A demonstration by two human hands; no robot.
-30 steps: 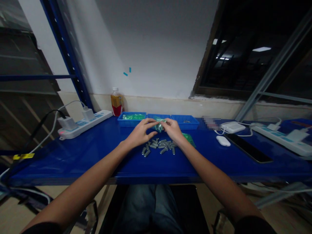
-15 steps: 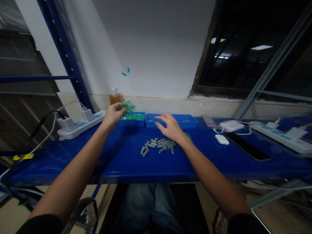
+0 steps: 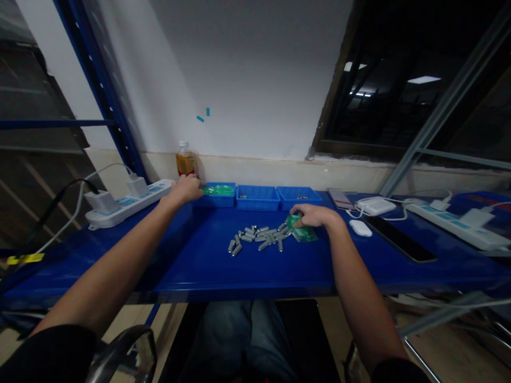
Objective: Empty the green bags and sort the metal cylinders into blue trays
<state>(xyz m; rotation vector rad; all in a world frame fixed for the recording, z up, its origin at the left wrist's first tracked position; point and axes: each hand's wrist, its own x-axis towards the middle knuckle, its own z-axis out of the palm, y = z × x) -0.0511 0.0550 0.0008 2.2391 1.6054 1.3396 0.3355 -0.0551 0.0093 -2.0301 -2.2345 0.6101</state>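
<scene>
My left hand reaches to the left blue tray, its fingers at the tray's edge beside the green bags inside; whether it still holds one is unclear. My right hand rests on the table with fingers pinched on a small green bag from a flat stack. Several small grey metal cylinders lie scattered between my arms, just left of the right hand.
Two more blue trays sit in a row at the back. A drink bottle stands behind the left tray. Power strips, a white mouse, a phone and a white box lie on the blue table.
My hands parted from holding a green bag together. The left carried it to the left tray and lowered; the right swung right and came down on the green bag stack.
</scene>
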